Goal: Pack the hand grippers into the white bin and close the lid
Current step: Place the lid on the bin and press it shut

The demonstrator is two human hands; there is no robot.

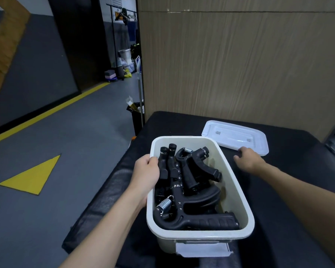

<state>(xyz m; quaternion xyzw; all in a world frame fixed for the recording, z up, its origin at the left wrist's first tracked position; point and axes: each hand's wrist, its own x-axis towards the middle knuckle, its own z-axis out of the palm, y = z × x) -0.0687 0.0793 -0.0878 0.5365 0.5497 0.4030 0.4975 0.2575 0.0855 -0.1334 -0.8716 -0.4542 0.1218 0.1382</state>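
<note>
A white bin (234,182) stands open on the black table, filled with several black hand grippers (190,182) with silver springs. My left hand (145,171) grips the bin's left rim, fingers curled over the edge into the bin. The white lid (234,135) lies flat on the table behind and to the right of the bin. My right hand (248,158) reaches to the lid's near edge, fingers loosely bent and touching or just short of it.
The black table (290,190) ends at a left edge beside the grey floor with yellow markings (33,175). A wood-grain wall (240,64) rises right behind the table. A black waste bin (136,117) stands at the table's far left corner.
</note>
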